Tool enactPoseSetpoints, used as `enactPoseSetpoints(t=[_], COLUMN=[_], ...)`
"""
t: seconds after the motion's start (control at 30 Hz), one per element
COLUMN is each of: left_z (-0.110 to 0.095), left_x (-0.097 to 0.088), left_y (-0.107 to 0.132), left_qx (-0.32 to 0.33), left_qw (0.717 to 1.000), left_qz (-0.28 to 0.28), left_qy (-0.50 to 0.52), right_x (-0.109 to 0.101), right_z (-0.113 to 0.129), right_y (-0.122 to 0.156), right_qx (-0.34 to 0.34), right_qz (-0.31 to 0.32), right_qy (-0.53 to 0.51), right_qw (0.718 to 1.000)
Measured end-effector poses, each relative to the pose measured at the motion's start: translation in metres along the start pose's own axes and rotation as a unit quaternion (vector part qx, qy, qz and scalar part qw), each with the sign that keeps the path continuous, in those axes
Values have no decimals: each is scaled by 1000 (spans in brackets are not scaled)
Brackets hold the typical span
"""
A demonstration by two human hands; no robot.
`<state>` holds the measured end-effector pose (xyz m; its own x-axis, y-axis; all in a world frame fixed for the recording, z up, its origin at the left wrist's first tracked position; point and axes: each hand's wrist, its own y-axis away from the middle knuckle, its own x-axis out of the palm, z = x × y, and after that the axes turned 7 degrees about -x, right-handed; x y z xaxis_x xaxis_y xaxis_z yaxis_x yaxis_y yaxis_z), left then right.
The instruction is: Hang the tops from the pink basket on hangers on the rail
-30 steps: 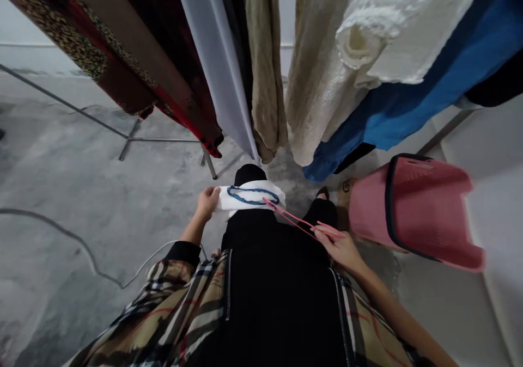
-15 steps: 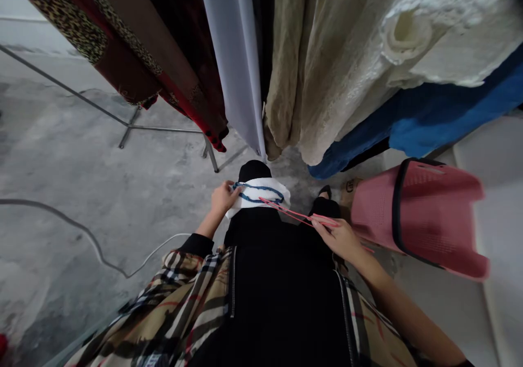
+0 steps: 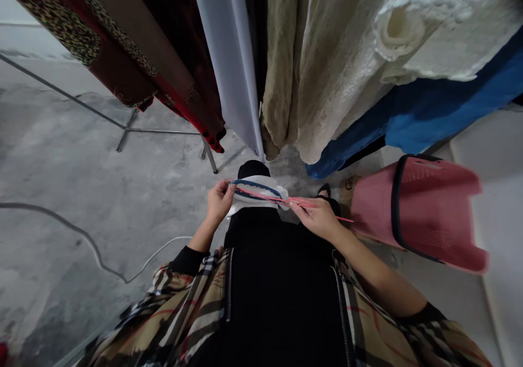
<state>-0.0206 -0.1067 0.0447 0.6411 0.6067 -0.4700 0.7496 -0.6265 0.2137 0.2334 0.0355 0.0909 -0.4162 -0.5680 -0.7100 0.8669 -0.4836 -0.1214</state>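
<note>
A white cloth (image 3: 255, 204) lies over my raised knee, with a loop of dark blue braided cord (image 3: 255, 183) on top. Closed in a pinch at the loop's left end is my left hand (image 3: 219, 201). Thin pink strings (image 3: 265, 195) stretch across the cloth from near my left fingertips to my right hand (image 3: 321, 218). The right fingers are closed around the bundled strings, whose loose ends stick out past the hand to the right. Whether the left fingers also grip the strings I cannot tell.
Garments hang close in front: dark red ones (image 3: 180, 103), a pale lilac one (image 3: 232, 73), cream ones (image 3: 322, 100) and blue cloth (image 3: 441, 119). A pink basket (image 3: 437, 212) with a black handle stands at right, near a cardboard box (image 3: 347, 191). A grey cable (image 3: 87, 231) crosses the floor at left.
My right hand has moved left with the pink strings, close to the cloth's right edge. The strings now reach my left fingertips. My left hand has shifted slightly left.
</note>
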Motion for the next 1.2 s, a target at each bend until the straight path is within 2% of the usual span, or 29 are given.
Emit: enactPoseSetpoints(t=[0.1,0.23,0.33,0.47,0.53,0.63,0.7,0.8,0.9,0.97,1.03,1.1,1.13,1.17,1.2], left_z=[-5,-13,-22,-33,-36,-40,-45,-56,-66,-71,-73,-74,-74,-74,-74], left_x=[-6,-12,-12,-2,4,8,4,-7,-16,-19,-19,-19,-19,-18,-18], left_y=[5,10,17,33,41,46,44,34,24,22,22,24,24,25,26], left_qx=[41,95,137,192,232,331,384,384,331,300,276,262,259,258,259], left_qw=[998,990,982,972,960,919,885,862,876,888,898,908,912,916,919], left_qz=[-25,-68,-62,-15,8,36,18,-24,27,58,49,26,13,2,-8], left_qy=[-35,-83,-111,-137,-155,-210,-263,-330,-349,-345,-338,-327,-318,-308,-296], right_x=[-8,-25,-25,2,21,43,49,43,25,13,6,9,14,23,33], right_z=[-6,-11,-7,0,0,-5,-11,-16,-17,-17,-20,-25,-30,-34,-39], right_y=[-5,-6,-8,-12,-16,-23,-29,-44,-61,-67,-63,-49,-39,-29,-19], right_qx=[-22,-24,-13,-11,-21,-29,-40,-62,-98,-128,-119,-54,-6,46,96], right_qz=[22,13,7,-39,-34,-4,2,2,1,-38,-150,-294,-344,-358,-336], right_qy=[-44,-81,-101,-133,-162,-200,-218,-229,-211,-179,-125,-67,-49,-42,-45], right_qw=[999,996,995,990,986,979,975,971,972,975,973,952,938,932,936])
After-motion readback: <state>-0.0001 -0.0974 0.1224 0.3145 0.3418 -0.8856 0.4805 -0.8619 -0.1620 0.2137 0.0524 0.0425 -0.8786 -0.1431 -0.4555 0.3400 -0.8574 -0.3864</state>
